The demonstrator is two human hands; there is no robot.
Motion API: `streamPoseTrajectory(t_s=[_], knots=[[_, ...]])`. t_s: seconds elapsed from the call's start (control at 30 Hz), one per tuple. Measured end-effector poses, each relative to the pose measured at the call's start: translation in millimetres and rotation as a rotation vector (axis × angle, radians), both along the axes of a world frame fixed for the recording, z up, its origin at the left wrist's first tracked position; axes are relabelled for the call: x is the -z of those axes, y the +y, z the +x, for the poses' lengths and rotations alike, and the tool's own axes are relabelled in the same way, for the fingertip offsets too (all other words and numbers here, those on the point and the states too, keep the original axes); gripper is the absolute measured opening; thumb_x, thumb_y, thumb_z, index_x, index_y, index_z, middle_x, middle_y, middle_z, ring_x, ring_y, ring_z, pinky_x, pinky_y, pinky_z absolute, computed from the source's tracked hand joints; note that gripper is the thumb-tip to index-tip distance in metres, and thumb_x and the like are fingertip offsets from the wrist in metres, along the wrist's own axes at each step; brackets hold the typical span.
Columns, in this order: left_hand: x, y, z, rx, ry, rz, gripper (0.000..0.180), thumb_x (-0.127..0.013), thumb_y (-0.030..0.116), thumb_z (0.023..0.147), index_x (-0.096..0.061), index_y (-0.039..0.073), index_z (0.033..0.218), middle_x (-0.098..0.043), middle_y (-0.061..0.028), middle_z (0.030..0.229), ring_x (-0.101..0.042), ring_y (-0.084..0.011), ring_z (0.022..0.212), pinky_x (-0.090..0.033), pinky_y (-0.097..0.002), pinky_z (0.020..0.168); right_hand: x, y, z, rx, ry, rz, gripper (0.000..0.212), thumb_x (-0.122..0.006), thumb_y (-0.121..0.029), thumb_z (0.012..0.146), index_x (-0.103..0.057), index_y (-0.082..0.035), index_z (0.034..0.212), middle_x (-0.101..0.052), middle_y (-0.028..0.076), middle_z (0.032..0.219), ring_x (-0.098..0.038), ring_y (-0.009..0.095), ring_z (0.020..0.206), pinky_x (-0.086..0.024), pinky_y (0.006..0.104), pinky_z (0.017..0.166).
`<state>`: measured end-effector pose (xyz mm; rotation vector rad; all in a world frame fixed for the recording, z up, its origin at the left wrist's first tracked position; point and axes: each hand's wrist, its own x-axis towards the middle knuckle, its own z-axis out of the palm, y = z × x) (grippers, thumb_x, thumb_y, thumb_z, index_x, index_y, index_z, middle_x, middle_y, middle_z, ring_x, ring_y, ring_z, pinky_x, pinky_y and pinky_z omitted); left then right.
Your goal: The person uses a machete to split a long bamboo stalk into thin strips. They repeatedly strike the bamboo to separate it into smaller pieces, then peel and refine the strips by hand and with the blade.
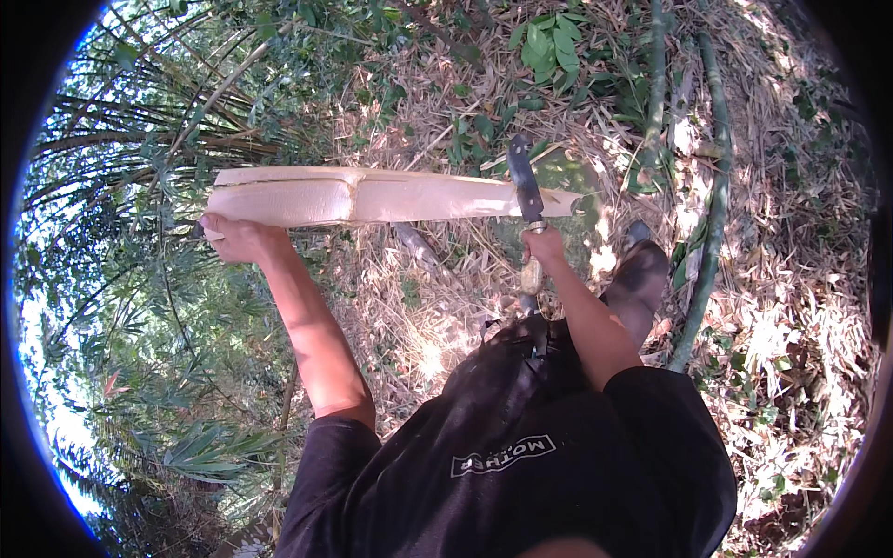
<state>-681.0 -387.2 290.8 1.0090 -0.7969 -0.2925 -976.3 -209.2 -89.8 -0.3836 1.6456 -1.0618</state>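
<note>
A long split piece of bamboo [419,195] lies level across my front, its pale inner face showing, with a node ridge left of its middle. It is broad at the left and tapers to a ragged point at the right. My left hand [244,238] grips its broad end from below. In my right hand [544,245] is the handle of a machete [524,177], its dark blade pointing away from me. The blade crosses the bamboo near the narrow end; whether it touches or bites in, I cannot tell.
Dry bamboo leaves [781,325] litter the ground. Long green poles [714,186] lie at the right, near my leg [640,288]. A leafy green sprig [551,46] stands at the far side. Bamboo stalks and foliage [139,139] crowd the left.
</note>
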Motion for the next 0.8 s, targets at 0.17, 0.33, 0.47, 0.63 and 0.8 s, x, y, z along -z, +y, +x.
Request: streamPoseTrajectory(t_s=[0.17, 0.33, 0.47, 0.63, 0.8], knots=[[2, 4, 1, -0.043, 0.054, 0.016, 0.041, -0.048, 0.032, 0.107, -0.054, -0.006, 0.121, -0.064, -0.021, 0.116, -0.068, -0.0341, 0.099, -0.063, -0.0505, 0.081, 22, -5, -32, 0.012, -0.528, -0.063, 0.013, -0.068, -0.009, 0.08, -0.059, 0.001, 0.082, -0.059, 0.01, 0.059, -0.061, 0.022, 0.047, -0.051, 0.0389, 0.043], [4, -1, 2, -0.098, 0.032, 0.037, 0.041, -0.047, 0.033, 0.107, -0.055, -0.006, 0.119, -0.064, -0.0203, 0.115, -0.068, -0.0331, 0.098, -0.064, -0.0503, 0.081, -20, -8, -28, 0.079, 0.236, 0.031, 0.016, -0.068, -0.009, 0.081, -0.06, 0.003, 0.09, -0.063, 0.01, 0.067, -0.061, 0.02, 0.049, -0.053, 0.0363, 0.048], [8, 1, 3, -0.04, 0.027, 0.037, 0.044, -0.047, 0.034, 0.107, -0.054, -0.006, 0.121, -0.063, -0.021, 0.117, -0.068, -0.0344, 0.099, -0.063, -0.0512, 0.082, -126, -27, -70, 0.277, 0.378, -0.312, 0.032, -0.072, -0.019, 0.079, -0.064, 0.002, 0.101, -0.068, 0.012, 0.073, -0.068, 0.021, 0.061, -0.055, 0.0378, 0.062], [12, 0, 13, -0.044, -0.006, 0.029, 0.045, -0.049, 0.034, 0.107, -0.051, -0.007, 0.124, -0.062, -0.0223, 0.12, -0.068, -0.0346, 0.1, -0.063, -0.0512, 0.081, -218, -73, -111, 0.691, 0.485, -0.784, 0.022, -0.069, -0.008, 0.083, -0.063, 0.001, 0.102, -0.069, 0.007, 0.078, -0.066, 0.016, 0.067, -0.052, 0.0306, 0.064], [11, -9, 16, -0.002, -0.138, -0.019, 0.048, -0.051, 0.035, 0.106, -0.051, -0.009, 0.123, -0.061, -0.0232, 0.12, -0.068, -0.0343, 0.101, -0.063, -0.0521, 0.081, -81, -38, -20, 0.651, 0.54, -0.451, 0.026, -0.069, -0.009, 0.08, -0.06, -0.001, 0.103, -0.068, 0.011, 0.08, -0.067, 0.022, 0.073, -0.055, 0.0346, 0.064]])
